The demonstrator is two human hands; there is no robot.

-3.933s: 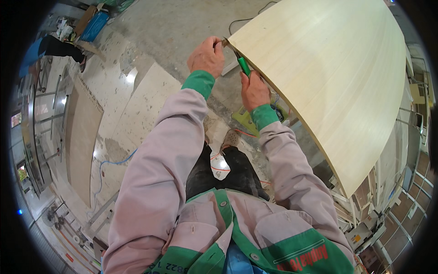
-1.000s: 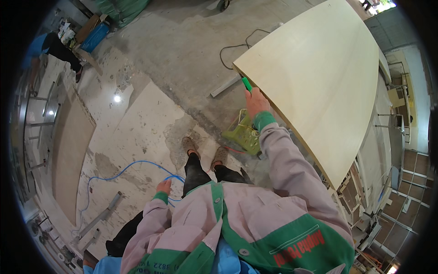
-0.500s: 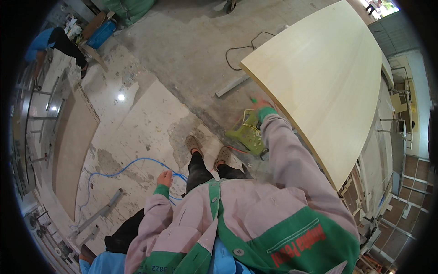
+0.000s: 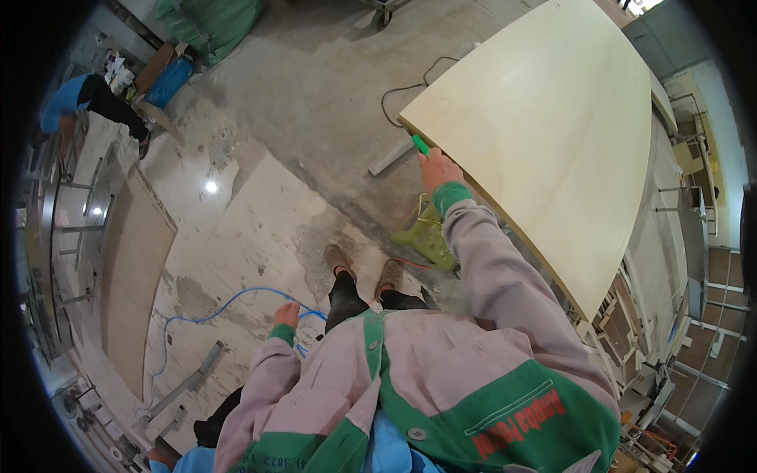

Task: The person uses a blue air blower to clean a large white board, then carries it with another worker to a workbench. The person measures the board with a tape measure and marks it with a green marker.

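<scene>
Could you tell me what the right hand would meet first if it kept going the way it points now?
The right hand, with a green tool, points along the near edge of the pale board. Going on, it would likely pass the board's corner and then meet only the black cable and concrete floor; depth is unclear.

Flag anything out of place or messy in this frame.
A blue hose and a black cable lie loose across the floor, and flat boards lie on it. The right hand holds a green tool at the panel edge.
</scene>
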